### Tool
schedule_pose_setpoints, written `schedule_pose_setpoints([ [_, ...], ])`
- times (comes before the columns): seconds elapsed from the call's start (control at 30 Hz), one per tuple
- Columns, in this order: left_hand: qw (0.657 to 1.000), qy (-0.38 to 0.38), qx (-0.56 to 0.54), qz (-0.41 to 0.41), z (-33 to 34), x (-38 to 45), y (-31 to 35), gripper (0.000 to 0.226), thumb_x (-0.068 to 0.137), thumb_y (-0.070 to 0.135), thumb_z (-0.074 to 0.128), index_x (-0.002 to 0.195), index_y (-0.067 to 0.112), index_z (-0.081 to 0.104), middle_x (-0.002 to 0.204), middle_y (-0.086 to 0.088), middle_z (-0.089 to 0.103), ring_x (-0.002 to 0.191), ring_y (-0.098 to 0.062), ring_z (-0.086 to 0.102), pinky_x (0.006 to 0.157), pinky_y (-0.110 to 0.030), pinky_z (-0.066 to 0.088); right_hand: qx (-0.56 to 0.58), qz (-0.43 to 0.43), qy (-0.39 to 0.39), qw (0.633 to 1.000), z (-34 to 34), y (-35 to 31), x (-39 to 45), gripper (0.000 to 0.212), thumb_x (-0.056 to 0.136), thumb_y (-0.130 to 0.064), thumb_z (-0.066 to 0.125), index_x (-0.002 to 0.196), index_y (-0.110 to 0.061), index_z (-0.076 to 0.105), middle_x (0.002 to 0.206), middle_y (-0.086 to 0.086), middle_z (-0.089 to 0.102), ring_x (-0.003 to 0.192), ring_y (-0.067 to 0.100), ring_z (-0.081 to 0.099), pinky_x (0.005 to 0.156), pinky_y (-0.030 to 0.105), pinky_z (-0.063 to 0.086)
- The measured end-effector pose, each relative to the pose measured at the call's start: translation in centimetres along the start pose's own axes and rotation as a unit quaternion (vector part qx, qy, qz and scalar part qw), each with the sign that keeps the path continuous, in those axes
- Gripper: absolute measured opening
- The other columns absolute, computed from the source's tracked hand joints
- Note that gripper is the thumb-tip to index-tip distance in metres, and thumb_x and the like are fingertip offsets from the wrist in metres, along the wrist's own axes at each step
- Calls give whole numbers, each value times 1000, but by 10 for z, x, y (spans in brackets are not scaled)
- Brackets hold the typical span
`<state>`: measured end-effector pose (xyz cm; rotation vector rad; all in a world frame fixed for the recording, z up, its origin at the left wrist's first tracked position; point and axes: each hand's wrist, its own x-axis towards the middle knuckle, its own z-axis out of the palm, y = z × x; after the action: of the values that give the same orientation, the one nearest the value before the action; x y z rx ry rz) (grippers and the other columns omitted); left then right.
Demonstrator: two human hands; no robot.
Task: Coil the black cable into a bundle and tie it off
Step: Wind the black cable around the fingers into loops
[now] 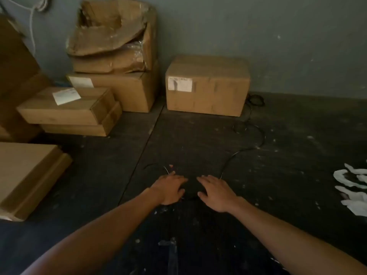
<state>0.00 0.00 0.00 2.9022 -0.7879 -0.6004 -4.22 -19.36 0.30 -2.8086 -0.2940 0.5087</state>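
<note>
Two hands rest palm-down on the dark floor (288, 195), side by side and slightly apart: the left hand (170, 188) and right hand (215, 193), fingers spread over a dark patch (whether they grip anything I cannot tell). The black cable (236, 155) curves from beside the right hand toward the labelled cardboard box (207, 86) at the wall.
</note>
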Motion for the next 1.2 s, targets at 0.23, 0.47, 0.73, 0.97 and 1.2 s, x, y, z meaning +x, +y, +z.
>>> schedule_pose_setpoints([
  [0.23, 997, -47, 58, 10, 39, -2, 9, 52, 99, 33, 43, 149, 22, 35, 160, -4, 27, 148, -30, 18, 116, -49, 25, -81, -15, -67, 994, 36, 4, -2, 58, 99, -36, 42, 153, -20, 26, 159, 4, 27, 146, 26, 22, 120, 49, 19],
  [0.47, 994, 21, 100, 32, 41, -9, 12, 29, 95, 27, 49, 123, 18, 54, 135, -7, 49, 125, -29, 45, 103, -44, 38, -124, -39, -38, 991, 39, 3, -3, 27, 94, -30, 55, 120, -21, 57, 126, 4, 55, 119, 24, 48, 104, 43, 37],
  [0.73, 994, 92, -3, 51, 23, -12, 9, 15, 99, 24, 43, 111, 23, 52, 111, -2, 62, 105, -20, 57, 92, -36, 40, 41, -39, -35, 998, 10, 12, -9, 12, 101, -31, 41, 100, -30, 53, 95, -2, 60, 83, 14, 58, 79, 40, 53],
  [0.97, 979, 147, -131, 52, -18, -7, 17, 19, 99, 15, 44, 113, 24, 54, 114, 3, 58, 96, -13, 58, 84, -34, 51, 29, -55, 104, 993, -73, 17, -10, 15, 102, -28, 40, 96, -28, 54, 89, -3, 60, 77, 11, 57, 70, 32, 50],
  [1.2, 959, 203, -195, 21, -43, -7, 2, 22, 103, 25, 34, 106, 27, 55, 99, -1, 64, 73, -11, 59, 70, -35, 51, 41, 9, 215, 976, -137, 43, -17, 18, 103, -32, 38, 104, -25, 55, 80, -5, 58, 74, 14, 58, 68, 37, 50],
])
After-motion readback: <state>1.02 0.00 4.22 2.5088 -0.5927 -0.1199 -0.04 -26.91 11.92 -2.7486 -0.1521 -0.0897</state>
